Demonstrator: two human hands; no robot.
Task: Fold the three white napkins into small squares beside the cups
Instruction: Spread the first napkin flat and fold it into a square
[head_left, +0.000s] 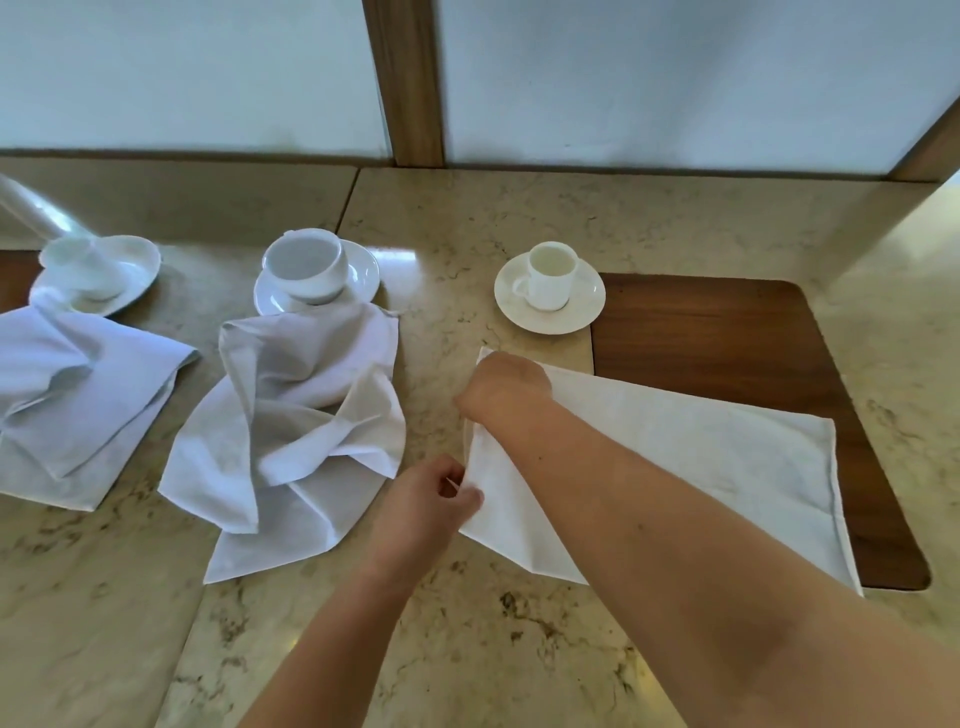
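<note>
Two hands, left hand (428, 499) pinching flat napkin (701, 457) edge, right hand (501, 384) pressing it

The left hand (431, 499) sits low in the middle of the frame, fingers pinched together. The right hand (501, 384) is above it, curled and pressing down, its bare arm reaching from the lower right.

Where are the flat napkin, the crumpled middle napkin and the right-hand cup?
flat napkin (727, 457), head view, on its bare upper layer.
crumpled middle napkin (291, 415), head view, on its bunched centre.
right-hand cup (550, 278), head view, on its outer wall.
</note>
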